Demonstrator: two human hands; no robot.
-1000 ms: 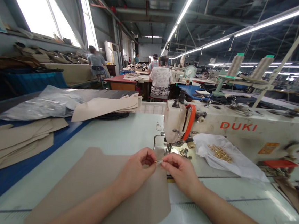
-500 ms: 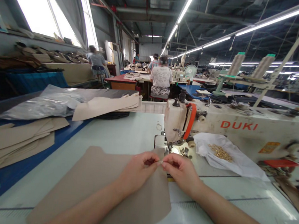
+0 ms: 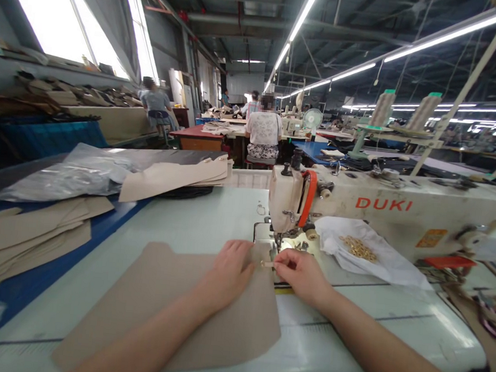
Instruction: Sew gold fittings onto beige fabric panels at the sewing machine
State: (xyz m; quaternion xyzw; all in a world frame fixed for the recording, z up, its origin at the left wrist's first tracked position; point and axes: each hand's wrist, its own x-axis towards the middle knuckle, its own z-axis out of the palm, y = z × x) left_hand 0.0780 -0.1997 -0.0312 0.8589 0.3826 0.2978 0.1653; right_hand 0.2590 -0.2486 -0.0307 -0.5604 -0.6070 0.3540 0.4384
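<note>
We enter here two hands, both the wearer's own. Item: one right hand [image 3: 301,277], thumb and forefinger pinching one small gold-coloured metal fitting [image 3: 267,263], its other fingers curled beneath; the fitting is too small for us to tell its exact kind. Item: one left hand [image 3: 229,271], just beside the right, resting on one beige fabric panel [image 3: 167,312], fingers pressed together and holding nothing visible. The panel lies flat on the white sewing table [image 3: 338,347], its far right corner close to the needle area of one DUKI sewing machine [image 3: 402,205], which has one orange belt guard [image 3: 307,200]. To the right of the needle we count one crumpled white sheet [image 3: 382,267] bearing one heap of gold-coloured fittings [image 3: 358,248], too many to count, and one red tray [image 3: 450,261] further along. On the left we note one stack of beige panels [image 3: 17,241], one clear plastic bag [image 3: 70,179] and one sheaf of long beige pieces [image 3: 174,179]. Beyond the machine stand two thread cones [image 3: 383,108] [image 3: 423,111] and one white fan [image 3: 312,119]. Further off, we count one seated co-worker [image 3: 263,132] and one co-worker by the windows [image 3: 153,102].
</note>
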